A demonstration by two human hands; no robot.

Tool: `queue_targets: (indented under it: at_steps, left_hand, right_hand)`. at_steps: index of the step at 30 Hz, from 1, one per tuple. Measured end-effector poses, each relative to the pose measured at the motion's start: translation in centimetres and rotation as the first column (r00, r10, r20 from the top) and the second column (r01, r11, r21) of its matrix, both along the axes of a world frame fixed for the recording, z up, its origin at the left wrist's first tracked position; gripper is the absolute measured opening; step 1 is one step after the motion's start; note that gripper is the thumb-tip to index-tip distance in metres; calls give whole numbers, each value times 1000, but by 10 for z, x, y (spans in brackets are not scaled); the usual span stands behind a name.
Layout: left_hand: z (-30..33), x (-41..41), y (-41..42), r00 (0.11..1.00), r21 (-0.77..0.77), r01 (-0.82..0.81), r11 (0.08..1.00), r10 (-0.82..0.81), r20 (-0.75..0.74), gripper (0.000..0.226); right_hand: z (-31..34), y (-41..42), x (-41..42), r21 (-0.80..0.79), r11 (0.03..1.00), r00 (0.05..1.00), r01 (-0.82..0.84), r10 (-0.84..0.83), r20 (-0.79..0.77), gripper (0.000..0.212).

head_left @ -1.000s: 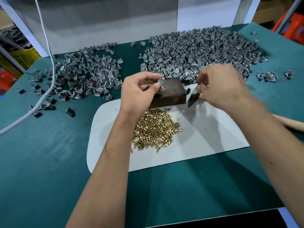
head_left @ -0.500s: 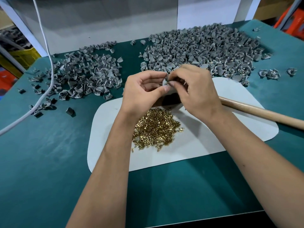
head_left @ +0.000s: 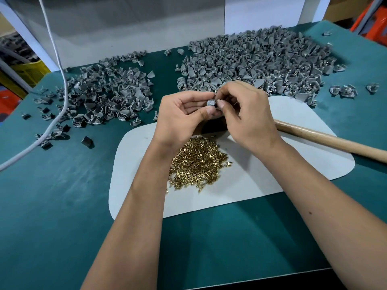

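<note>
My left hand (head_left: pixel 182 116) and my right hand (head_left: pixel 247 114) meet above the white mat (head_left: pixel 261 185), both pinching one small grey metal part (head_left: pixel 211 102) between fingertips. The right fingers also seem to hold a tiny brass piece at the part's top. Below the hands lies a heap of small brass rivets (head_left: pixel 196 164) on the mat. A dark block (head_left: pixel 213 125) sits on the mat, mostly hidden under the hands.
A large pile of grey parts (head_left: pixel 261 61) covers the back right of the green table (head_left: pixel 52 206); a smaller pile (head_left: pixel 104 97) lies back left. A wooden handle (head_left: pixel 330 141) lies across the mat's right side. A white cable (head_left: pixel 60 80) runs along the left.
One second ago the right hand held a hammer by the dark block. The hammer now lies on the mat, and the right hand has joined the left on the grey part.
</note>
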State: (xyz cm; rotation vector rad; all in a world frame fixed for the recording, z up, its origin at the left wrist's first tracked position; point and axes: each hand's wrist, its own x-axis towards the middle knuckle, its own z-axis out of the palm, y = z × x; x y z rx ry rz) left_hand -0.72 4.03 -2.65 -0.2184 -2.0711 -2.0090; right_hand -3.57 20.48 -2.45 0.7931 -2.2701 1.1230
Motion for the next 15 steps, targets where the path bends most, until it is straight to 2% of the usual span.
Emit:
queue_targets:
  at_steps: [7, 10, 15]
  left_hand:
    - [-1, -4, 3, 999, 69, -51, 996, 51, 6, 16]
    - [-2, -4, -1, 998, 121, -58, 991, 57, 10, 20]
    - [1, -2, -1, 999, 238, 31, 971, -38, 27, 20]
  right_hand:
    - [2, -2, 2, 27, 999, 995, 34, -32, -95, 7]
    - [2, -2, 3, -10, 999, 996, 47, -48, -79, 6]
    - [3, -3, 3, -124, 991, 998, 42, -47, -35, 4]
